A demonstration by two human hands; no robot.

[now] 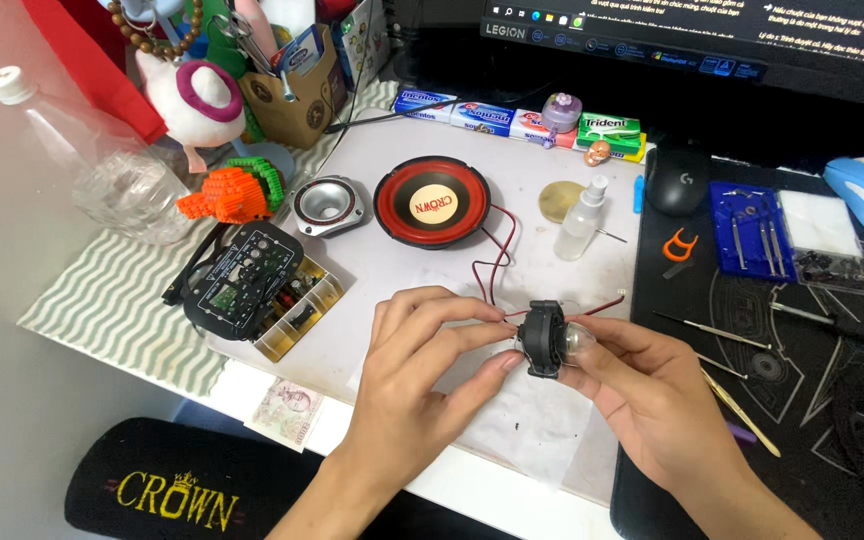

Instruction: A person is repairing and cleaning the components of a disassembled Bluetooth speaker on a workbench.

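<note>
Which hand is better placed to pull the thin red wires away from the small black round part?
Probably the left hand: its fingertips already pinch the thin red wires beside the small black round part, which the right hand holds.

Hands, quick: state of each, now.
Left hand: closed, fingertips pinching the small black speaker by its wire side.
Right hand: closed, holding the same speaker from the other side.

Red-coned speaker [432, 202], seemingly black part [544, 338]
</note>
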